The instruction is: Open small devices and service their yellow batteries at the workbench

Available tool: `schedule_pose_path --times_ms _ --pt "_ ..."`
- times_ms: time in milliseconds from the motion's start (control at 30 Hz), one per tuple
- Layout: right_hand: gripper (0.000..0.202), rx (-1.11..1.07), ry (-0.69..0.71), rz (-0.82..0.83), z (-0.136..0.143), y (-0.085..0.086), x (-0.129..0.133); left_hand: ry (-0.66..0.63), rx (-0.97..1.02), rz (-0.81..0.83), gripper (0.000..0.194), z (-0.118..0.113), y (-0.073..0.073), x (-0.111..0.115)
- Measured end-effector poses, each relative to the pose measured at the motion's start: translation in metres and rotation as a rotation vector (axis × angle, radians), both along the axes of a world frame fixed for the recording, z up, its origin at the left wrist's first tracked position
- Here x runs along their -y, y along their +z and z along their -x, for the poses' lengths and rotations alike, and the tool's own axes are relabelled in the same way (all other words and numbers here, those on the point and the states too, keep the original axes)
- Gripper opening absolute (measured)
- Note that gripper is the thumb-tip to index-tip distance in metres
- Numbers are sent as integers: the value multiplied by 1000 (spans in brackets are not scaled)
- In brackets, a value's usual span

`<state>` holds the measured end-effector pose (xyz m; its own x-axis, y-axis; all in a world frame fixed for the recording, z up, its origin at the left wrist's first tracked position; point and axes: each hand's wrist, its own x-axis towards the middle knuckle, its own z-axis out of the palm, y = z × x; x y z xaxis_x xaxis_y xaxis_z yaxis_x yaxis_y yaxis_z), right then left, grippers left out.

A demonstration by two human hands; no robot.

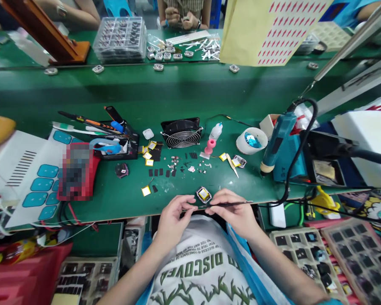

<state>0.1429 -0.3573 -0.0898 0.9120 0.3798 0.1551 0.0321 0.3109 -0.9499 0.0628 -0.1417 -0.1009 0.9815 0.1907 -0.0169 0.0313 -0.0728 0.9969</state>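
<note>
At the front edge of the bench, my left hand (177,215) is closed in a pinch on a tiny pale part, too small to name. Opposite it, my right hand (231,208) grips slim black tweezers (238,204) lying nearly level, their tip end toward the left fingers. Just beyond both hands, an open watch case (204,194) with a yellow-taped battery inside rests on the green bench, touched by neither as far as I can see. Farther left lies a loose yellow-edged battery (145,190) beside a small black pad.
A small fan (181,133) stands behind scattered small parts, with a white bottle (216,131) and a white tub (251,140) right of it. An electric screwdriver (277,144) hangs at right. A red multimeter (78,171) is at left. A co-worker's hands (182,19) show across the bench.
</note>
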Motion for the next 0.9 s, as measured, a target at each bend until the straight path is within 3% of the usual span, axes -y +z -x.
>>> schedule_pose_path --times_ms 167,467,667,733,900 --pt "10 144 51 68 2 2 0 16 -7 75 30 4 7 2" --pt "4 114 65 103 4 -3 -3 21 45 94 36 4 10 4" --pt "7 116 21 83 -1 -6 -6 85 -76 62 24 2 5 -2" --pt "10 54 -53 133 -13 -14 -13 115 -42 -83 23 -4 4 -10" --pt "33 -62 -172 140 -56 -37 -42 -30 361 -896 20 -35 5 -35"
